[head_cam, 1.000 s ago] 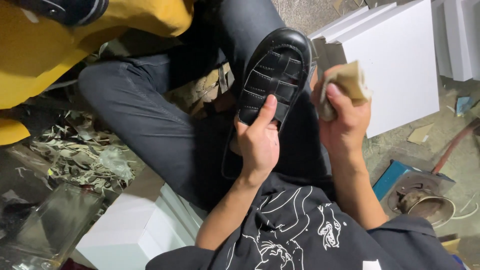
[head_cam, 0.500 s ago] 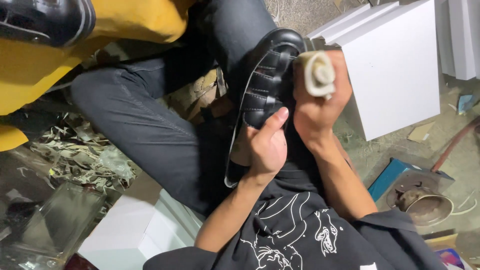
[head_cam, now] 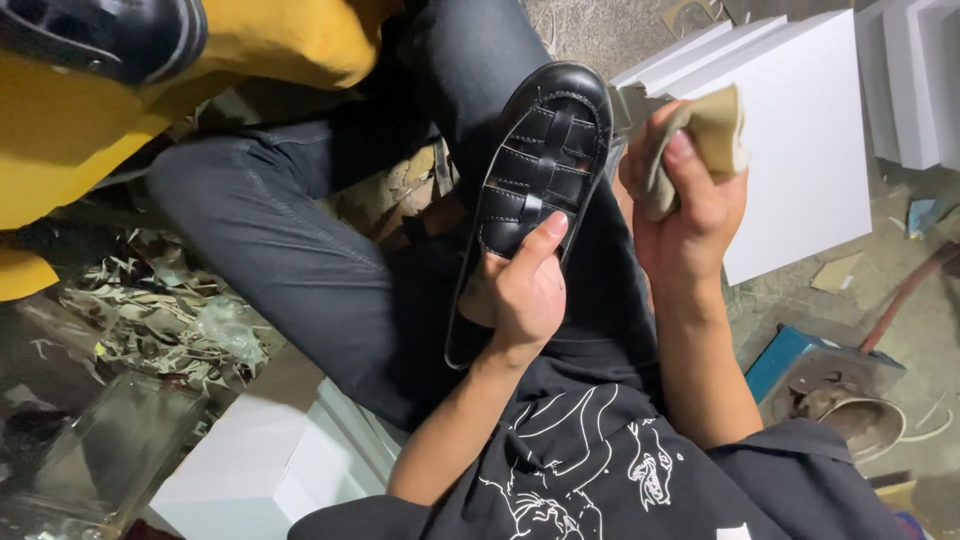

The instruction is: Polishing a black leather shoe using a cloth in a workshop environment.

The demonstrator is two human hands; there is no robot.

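A black leather shoe with a woven strap front rests on my lap, toe pointing away. My left hand grips it at the heel opening, thumb pressed on the straps. My right hand is just right of the shoe's toe and holds a folded tan cloth, clear of the leather. My legs in dark jeans lie beneath the shoe.
White boxes lie flat on the floor at the right, and more white boxes at lower left. Another black shoe on yellow fabric sits top left. Dry leaves and plastic litter the left; a metal dish lies lower right.
My right hand with the cloth swung over the shoe's toe half a second ago and has drawn back to the right side. My left hand kept its grip on the shoe.
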